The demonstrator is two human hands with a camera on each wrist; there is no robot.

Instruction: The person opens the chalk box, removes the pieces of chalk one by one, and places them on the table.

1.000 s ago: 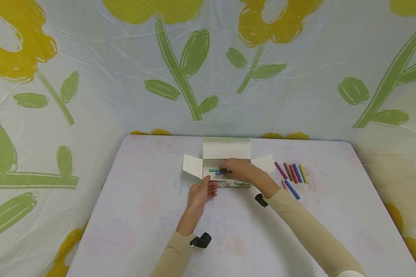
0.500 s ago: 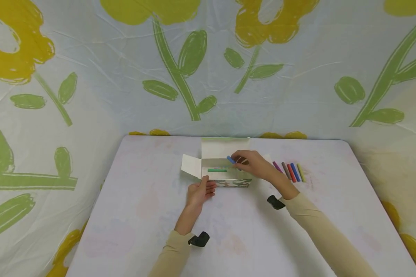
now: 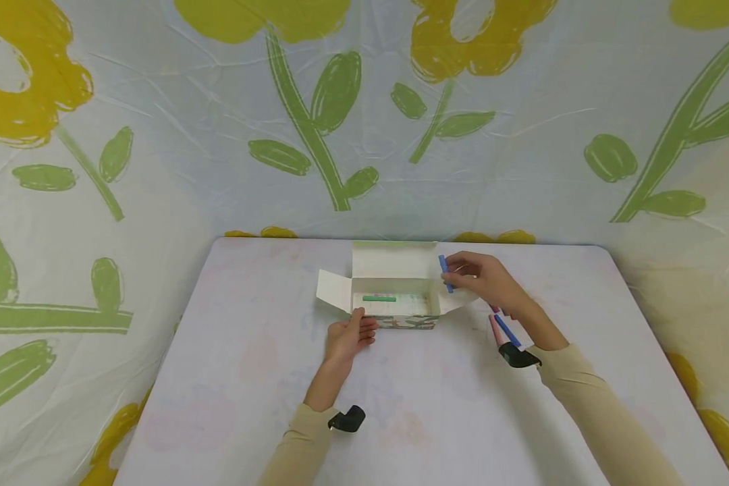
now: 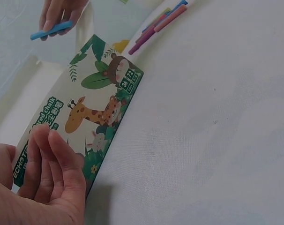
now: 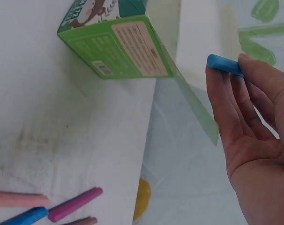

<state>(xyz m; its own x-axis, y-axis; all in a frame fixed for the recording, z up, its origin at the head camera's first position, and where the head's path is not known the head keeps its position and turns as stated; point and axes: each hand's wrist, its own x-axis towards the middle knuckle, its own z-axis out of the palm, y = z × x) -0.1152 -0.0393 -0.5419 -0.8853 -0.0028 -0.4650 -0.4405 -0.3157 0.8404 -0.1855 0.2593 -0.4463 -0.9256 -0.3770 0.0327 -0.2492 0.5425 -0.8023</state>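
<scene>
A blue chalk stick is pinched between the thumb and fingers of my right hand, raised above the right flap of the chalk box. The right wrist view shows the same blue chalk at my fingertips. The box lies with its lid and side flaps spread, and a green chalk stick rests inside. My left hand holds the box's front left corner, thumb at the rim and fingers by the printed front panel.
Right of the box lie more chalk sticks, among them a pink one, a purple one and another blue one; my right forearm covers some of them. The box's tall lid stands up at the back.
My right hand has come up out of the box and moved right, carrying the blue chalk. The green chalk stays inside. My left hand keeps its place at the box corner.
</scene>
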